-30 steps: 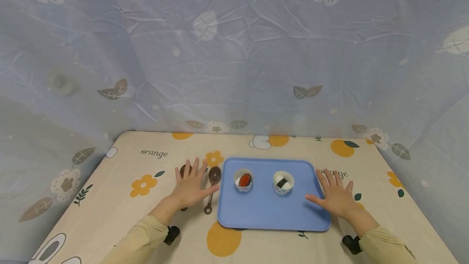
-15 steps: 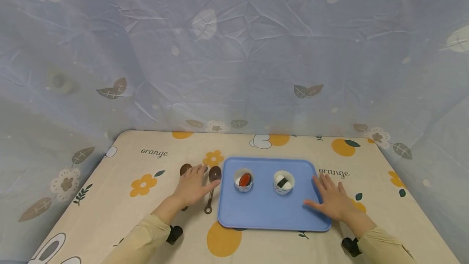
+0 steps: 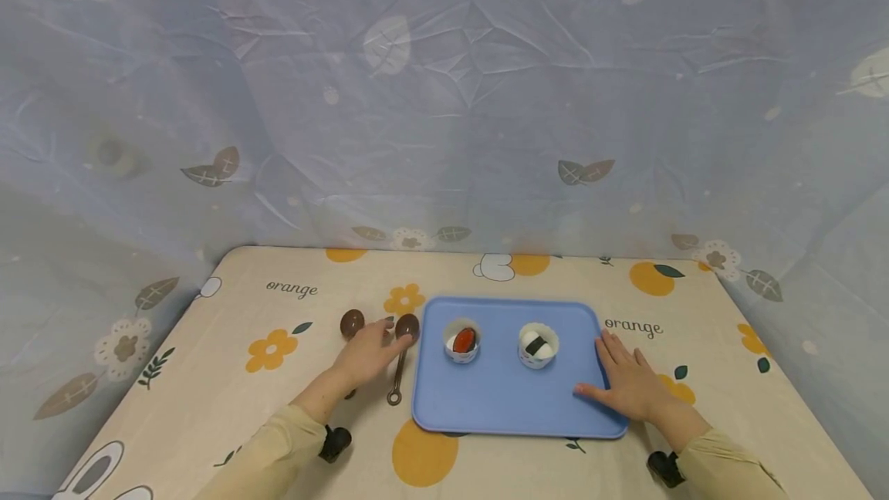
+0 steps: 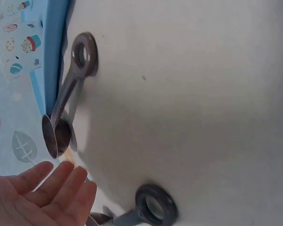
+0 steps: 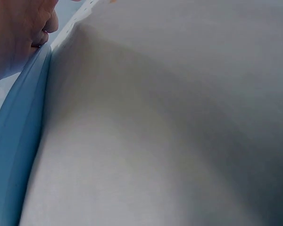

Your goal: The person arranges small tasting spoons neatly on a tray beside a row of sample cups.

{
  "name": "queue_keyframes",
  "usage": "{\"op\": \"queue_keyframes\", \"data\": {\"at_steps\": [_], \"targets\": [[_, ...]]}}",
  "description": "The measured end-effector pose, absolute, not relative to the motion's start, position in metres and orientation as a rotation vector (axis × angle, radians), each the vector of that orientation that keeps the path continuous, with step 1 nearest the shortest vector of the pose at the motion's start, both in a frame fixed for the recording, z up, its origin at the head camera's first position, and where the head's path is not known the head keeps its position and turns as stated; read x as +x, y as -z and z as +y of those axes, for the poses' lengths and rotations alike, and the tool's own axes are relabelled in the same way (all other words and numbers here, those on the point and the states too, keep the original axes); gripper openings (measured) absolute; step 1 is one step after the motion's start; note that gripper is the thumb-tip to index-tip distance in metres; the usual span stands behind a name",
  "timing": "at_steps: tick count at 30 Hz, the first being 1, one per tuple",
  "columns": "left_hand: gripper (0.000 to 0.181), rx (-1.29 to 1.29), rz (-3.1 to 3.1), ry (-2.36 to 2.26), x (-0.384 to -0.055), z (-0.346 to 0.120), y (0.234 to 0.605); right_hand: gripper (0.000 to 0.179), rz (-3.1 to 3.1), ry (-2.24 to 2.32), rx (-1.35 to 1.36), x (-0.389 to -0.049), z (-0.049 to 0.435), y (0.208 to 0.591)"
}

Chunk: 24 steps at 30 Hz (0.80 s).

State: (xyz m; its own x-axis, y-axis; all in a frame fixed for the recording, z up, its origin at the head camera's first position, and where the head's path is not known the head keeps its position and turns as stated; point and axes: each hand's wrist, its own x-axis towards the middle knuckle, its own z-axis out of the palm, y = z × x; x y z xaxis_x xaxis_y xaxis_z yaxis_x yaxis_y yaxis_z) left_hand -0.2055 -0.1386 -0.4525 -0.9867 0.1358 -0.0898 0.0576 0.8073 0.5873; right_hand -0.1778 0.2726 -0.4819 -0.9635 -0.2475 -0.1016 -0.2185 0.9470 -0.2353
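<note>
Two brown measuring spoons lie left of the blue tray. My left hand is between them, its thumb and fingertips close to the bowl of the right spoon. In the left wrist view the fingers look relaxed and stand apart from that spoon. The left spoon shows its bowl above the hand, most of its handle hidden beneath. My right hand rests on the tray's right edge, fingers extended and thumb over the tray. On the tray stand two paper cups.
The left cup holds a white piece with a red-orange top; the right cup holds a white piece with a black band. A patterned cloth covers the table. A blue-grey curtain hangs behind it.
My left hand has drawn its spread fingers together and lowered toward the right spoon. The right hand has moved slightly left onto the tray's edge, its fingers closer together.
</note>
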Motion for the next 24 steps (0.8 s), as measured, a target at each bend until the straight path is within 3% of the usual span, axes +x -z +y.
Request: {"op": "queue_keyframes", "data": {"at_steps": [14, 24], "targets": [[0.044, -0.189, 2.566, -1.244, -0.212, -0.134, 0.455, 0.101, 2.953, 0.329, -0.343, -0.18, 0.275, 0.485], [0.027, -0.196, 2.618, -1.229, -0.21, -0.131, 0.463, 0.099, 2.963, 0.309, -0.36, -0.181, 0.275, 0.485]]}}
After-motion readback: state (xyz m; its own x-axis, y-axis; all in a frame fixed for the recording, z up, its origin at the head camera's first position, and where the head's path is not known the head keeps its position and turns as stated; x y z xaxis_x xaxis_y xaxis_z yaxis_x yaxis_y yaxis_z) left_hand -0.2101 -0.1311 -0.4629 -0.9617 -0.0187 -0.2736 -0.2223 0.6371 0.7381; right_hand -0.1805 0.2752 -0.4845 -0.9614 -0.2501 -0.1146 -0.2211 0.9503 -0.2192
